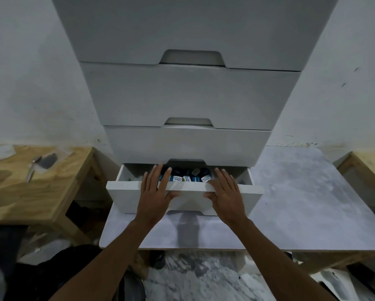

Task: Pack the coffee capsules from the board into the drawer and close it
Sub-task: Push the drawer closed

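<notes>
The bottom drawer point(183, 193) of a white cabinet point(188, 94) stood partly open, its front panel pulled out over a grey board point(301, 203). Both hands lay flat on that front panel, palms down and fingers spread. The left hand point(155, 193) covered the panel left of its middle, fingers reaching over the top edge toward the inside, the thumb pointing inward along the face. The right hand point(225, 194) mirrored it right of the middle, its thumb likewise turned inward. Neither hand gripped or pinched anything; they simply pressed against the panel.

Inside the drawer, between the two hands and behind the top edge of the panel, sat the capsules point(187, 178), a cluster of dark blue and black pieces with white labels, crowded toward the front. How many there were could not be told, since the hands and the drawer above hid part of them.

The three drawers above the open one were shut. The board in front of the drawer and to its right carried no capsules. Left of the drawer stood a wooden table point(30, 192) with a small metal tool point(33, 168) lying on it.
</notes>
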